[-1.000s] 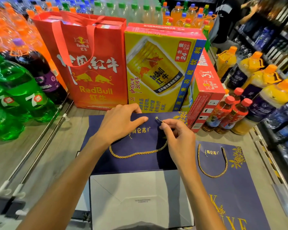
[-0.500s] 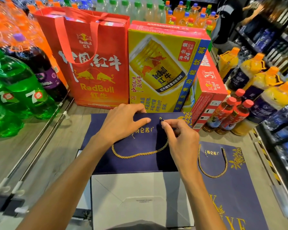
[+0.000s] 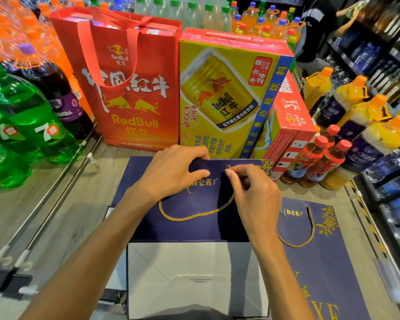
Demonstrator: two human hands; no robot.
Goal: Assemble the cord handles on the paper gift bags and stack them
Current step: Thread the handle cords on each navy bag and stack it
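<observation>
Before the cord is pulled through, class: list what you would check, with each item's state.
1. Left hand grips the navy gift bag's top edge: ok.
2. Right hand pinches the gold cord end at the hole: ok.
3. Cord end through the hole: cannot tell, the hand covers it.
4. Cord's other end fastened: cannot tell, hidden.
5. Neighbouring bag, cord fitted, lies flat alongside: ok.

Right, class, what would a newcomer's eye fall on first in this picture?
Dead centre, the left hand grips the top edge of a navy gift bag while the right hand pinches a gold cord at its hole. Behind them stand a bright red bag and a yellow box, with green bottles at far left.
</observation>
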